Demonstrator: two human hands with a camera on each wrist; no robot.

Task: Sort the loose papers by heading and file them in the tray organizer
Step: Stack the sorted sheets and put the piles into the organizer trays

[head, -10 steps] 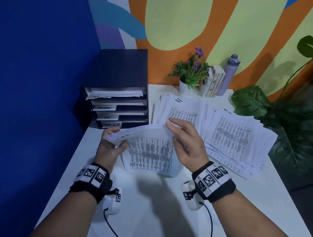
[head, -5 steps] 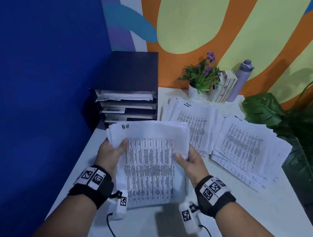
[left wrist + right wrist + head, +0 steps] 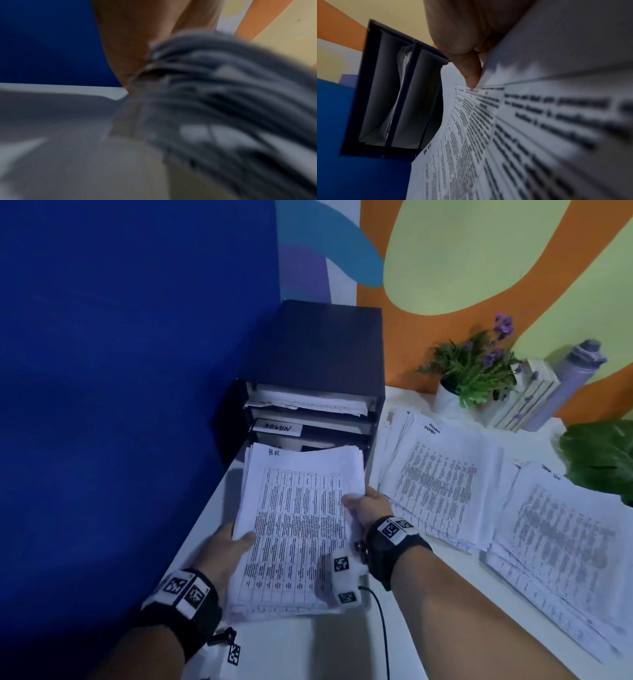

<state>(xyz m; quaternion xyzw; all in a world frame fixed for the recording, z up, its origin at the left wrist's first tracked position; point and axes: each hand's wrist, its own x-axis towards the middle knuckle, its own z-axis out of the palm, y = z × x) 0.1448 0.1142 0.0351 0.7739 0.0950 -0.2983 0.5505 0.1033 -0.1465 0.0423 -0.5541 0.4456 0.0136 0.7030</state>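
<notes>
- White table (image 3: pixel 342 645) standing against blue and orange walls, bearing two spread paper piles (image 3: pixel 479 494).
- Left hand (image 3: pixel 222 549) gripping the HR stack (image 3: pixel 298 525) at its left edge, thumb lying on top.
- Right hand (image 3: pixel 368 505) pinching the right edge.
- Stack's far end reaching the tray organizer (image 3: pixel 308 364), below the ADMIN label (image 3: pixel 278 427).

Head view looking down across desk; wrist views close along stack of papers (image 3: pixel 294 525), right sharing tray organizer (image 3: pixel 373 83) with head.
</notes>
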